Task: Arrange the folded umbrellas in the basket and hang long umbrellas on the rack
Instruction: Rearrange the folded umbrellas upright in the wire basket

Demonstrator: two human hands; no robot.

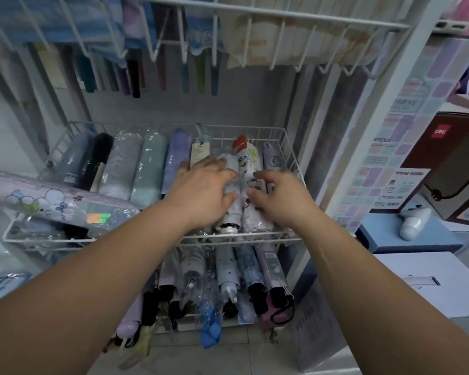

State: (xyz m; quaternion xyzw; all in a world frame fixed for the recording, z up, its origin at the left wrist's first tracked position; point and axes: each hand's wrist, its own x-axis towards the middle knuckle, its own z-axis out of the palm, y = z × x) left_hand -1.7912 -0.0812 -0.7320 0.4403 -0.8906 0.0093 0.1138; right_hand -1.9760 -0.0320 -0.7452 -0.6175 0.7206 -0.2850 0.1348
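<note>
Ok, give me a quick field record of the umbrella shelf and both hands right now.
middle basket: folded umbrellas lie side by side
left hand: rests on white cartoon umbrellas, fingers fairly straight
right hand: fingers curled on the same umbrellas
out of line: lilac cartoon umbrella lies crosswise over the basket's left front corner
top rack: long umbrellas hang from it
</note>
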